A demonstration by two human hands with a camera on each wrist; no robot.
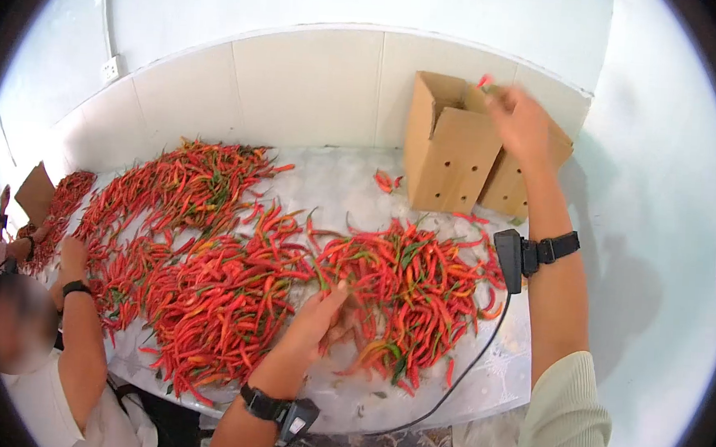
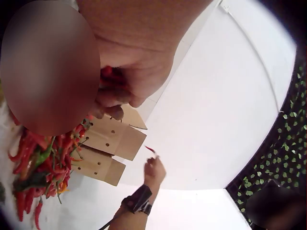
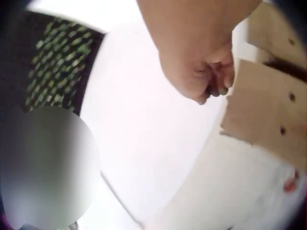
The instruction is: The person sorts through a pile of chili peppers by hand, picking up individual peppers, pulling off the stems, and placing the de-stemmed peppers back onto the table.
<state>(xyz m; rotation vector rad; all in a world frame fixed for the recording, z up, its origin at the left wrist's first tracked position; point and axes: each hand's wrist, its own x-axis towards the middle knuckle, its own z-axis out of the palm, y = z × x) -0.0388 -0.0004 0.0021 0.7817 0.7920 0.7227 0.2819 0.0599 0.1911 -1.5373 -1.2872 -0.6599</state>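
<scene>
My right hand [image 1: 521, 125] is raised over the cardboard boxes at the back right, blurred in the head view. A red chili pepper [image 2: 150, 149] is pinched at its fingertips. Lower down, my left hand [image 1: 318, 319] hovers at the near side of the chili pile [image 1: 419, 293]. Its fingers [image 2: 112, 98] are curled, and red chili peppers [image 2: 111, 75] show inside them in the left wrist view. The nearer box [image 1: 458, 160] stands with its top flaps up, its inside mostly hidden.
A second box [image 1: 508, 183] stands right of the first. More chili piles [image 1: 222, 305] spread leftward over the table [image 1: 487, 387]. Another person's arm [image 1: 84, 346] reaches in at the left. A cable [image 1: 481, 354] hangs from my right wrist across the table. Tiled wall [image 1: 309, 81] borders the back.
</scene>
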